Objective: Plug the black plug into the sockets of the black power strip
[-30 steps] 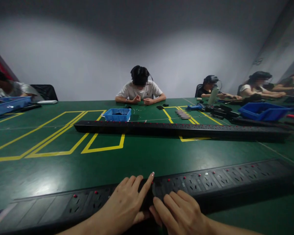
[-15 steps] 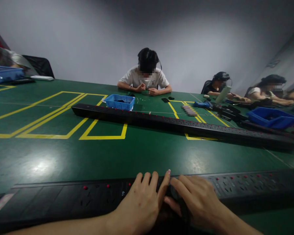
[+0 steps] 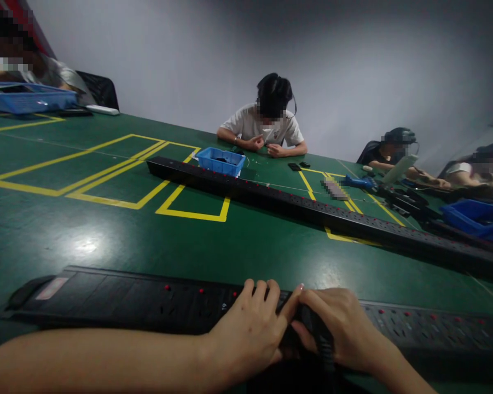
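A long black power strip (image 3: 119, 298) with red dots and rows of socket slots lies across the near part of the table. My left hand (image 3: 250, 325) is laid over its middle, fingers curled onto the far edge and index finger reaching toward my right hand. Closed around a black plug (image 3: 309, 317) at the strip, my right hand (image 3: 340, 323) has its thumb and index finger on the plug's sides. A black cord (image 3: 325, 347) drops from the plug toward me. My fingers cover the plug's tip, so how far it sits in the socket is hidden.
A second long power strip (image 3: 271, 201) lies diagonally farther back on the green table (image 3: 148, 241). Beyond it are a small blue bin (image 3: 221, 163) and a seated person (image 3: 266, 123). Another blue bin (image 3: 476, 219) and black equipment (image 3: 410, 202) stand right; a blue crate (image 3: 33, 101) sits left.
My view has turned left and tilted, so the scene sits farther right and slopes down rightward. Both hands keep much the same places on the strip and plug.
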Demonstrator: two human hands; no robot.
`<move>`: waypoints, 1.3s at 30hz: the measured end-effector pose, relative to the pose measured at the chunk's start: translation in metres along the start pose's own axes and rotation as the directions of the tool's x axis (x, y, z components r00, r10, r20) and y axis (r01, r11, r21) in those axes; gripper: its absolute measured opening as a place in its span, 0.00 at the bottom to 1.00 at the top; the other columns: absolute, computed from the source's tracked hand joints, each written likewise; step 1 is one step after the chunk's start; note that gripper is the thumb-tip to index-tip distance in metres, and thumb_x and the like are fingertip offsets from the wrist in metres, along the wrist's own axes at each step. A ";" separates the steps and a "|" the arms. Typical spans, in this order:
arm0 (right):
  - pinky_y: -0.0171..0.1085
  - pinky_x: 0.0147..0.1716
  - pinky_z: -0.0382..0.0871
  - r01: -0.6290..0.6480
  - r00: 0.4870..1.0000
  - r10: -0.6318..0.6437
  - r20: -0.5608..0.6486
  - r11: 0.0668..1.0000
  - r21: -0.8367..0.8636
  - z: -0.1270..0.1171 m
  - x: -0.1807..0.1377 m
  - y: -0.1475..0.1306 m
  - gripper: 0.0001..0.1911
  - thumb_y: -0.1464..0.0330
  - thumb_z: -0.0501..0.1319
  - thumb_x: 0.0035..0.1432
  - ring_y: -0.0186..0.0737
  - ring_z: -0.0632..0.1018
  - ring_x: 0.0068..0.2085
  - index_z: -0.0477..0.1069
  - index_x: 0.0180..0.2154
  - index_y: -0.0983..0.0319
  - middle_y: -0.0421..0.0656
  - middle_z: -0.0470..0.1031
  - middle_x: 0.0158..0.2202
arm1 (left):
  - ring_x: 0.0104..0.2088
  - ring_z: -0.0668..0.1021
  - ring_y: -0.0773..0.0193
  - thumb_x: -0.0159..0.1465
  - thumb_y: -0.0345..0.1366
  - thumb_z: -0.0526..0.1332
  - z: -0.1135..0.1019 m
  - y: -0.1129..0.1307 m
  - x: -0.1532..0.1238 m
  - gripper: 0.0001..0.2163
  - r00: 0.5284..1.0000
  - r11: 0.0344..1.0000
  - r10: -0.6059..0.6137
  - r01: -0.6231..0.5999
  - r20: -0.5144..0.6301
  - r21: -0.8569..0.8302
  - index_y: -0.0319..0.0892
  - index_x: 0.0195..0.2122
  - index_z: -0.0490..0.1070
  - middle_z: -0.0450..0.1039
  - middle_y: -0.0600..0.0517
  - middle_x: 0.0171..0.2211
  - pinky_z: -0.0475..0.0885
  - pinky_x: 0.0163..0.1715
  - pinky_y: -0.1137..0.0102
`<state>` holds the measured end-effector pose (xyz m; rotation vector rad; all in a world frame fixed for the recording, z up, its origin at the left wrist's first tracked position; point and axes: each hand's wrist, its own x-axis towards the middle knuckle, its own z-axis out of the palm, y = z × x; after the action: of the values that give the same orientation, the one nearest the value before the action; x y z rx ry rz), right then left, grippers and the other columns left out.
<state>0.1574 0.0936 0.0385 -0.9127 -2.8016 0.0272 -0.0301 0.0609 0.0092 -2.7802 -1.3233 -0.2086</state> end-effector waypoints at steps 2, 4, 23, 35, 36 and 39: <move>0.33 0.23 0.56 0.004 1.000 -0.004 -0.010 1.000 -0.003 -0.001 0.001 -0.001 0.04 0.68 0.53 0.56 0.34 0.71 0.24 0.62 0.35 0.61 0.39 0.72 0.25 | 0.41 0.69 0.48 0.61 0.55 0.48 -0.001 0.000 0.000 0.37 1.000 1.000 0.001 -0.001 -0.006 -0.002 0.37 0.64 0.40 0.65 0.37 0.46 0.64 0.40 0.55; 0.33 0.23 0.57 0.004 1.000 -0.004 -0.022 1.000 -0.002 -0.002 0.001 -0.001 0.04 0.69 0.53 0.56 0.34 0.71 0.24 0.62 0.34 0.61 0.39 0.72 0.25 | 0.41 0.69 0.49 0.62 0.55 0.47 -0.002 0.000 0.000 0.36 1.000 1.000 0.001 -0.001 -0.009 0.004 0.37 0.64 0.40 0.65 0.37 0.46 0.64 0.40 0.56; 0.32 0.20 0.56 0.022 0.998 -0.020 -0.058 0.999 0.034 0.001 0.001 0.000 0.03 0.69 0.52 0.58 0.32 0.70 0.21 0.61 0.35 0.62 0.39 0.71 0.23 | 0.39 0.69 0.49 0.64 0.54 0.40 -0.007 -0.003 -0.001 0.34 0.999 0.995 0.051 -0.050 -0.013 0.086 0.33 0.64 0.38 0.65 0.36 0.44 0.64 0.37 0.58; 0.31 0.19 0.55 0.044 0.996 -0.040 -0.082 0.998 0.052 0.001 0.000 0.002 0.03 0.69 0.52 0.57 0.31 0.70 0.20 0.61 0.35 0.62 0.39 0.71 0.24 | 0.39 0.69 0.50 0.64 0.55 0.37 -0.009 -0.004 -0.001 0.35 0.998 0.991 0.058 -0.056 -0.017 0.121 0.32 0.63 0.39 0.64 0.37 0.43 0.63 0.37 0.58; 0.31 0.19 0.55 0.045 0.995 -0.041 -0.087 0.998 0.053 0.001 0.000 0.002 0.03 0.69 0.52 0.58 0.31 0.70 0.20 0.61 0.35 0.62 0.39 0.71 0.24 | 0.39 0.69 0.50 0.64 0.55 0.38 -0.008 -0.003 -0.001 0.35 0.998 0.991 0.053 -0.050 -0.023 0.127 0.33 0.64 0.39 0.64 0.37 0.43 0.63 0.37 0.58; 0.31 0.19 0.55 0.048 0.995 -0.043 -0.090 0.997 0.058 0.001 0.000 0.002 0.03 0.69 0.52 0.58 0.31 0.70 0.20 0.61 0.35 0.62 0.39 0.71 0.23 | 0.38 0.70 0.50 0.64 0.55 0.38 -0.006 -0.003 -0.002 0.35 0.998 0.990 0.051 -0.045 -0.039 0.137 0.33 0.64 0.39 0.65 0.38 0.43 0.63 0.37 0.58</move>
<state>0.1581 0.0952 0.0376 -0.8157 -2.7231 0.0632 -0.0338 0.0607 0.0152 -2.6757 -1.2113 -0.1679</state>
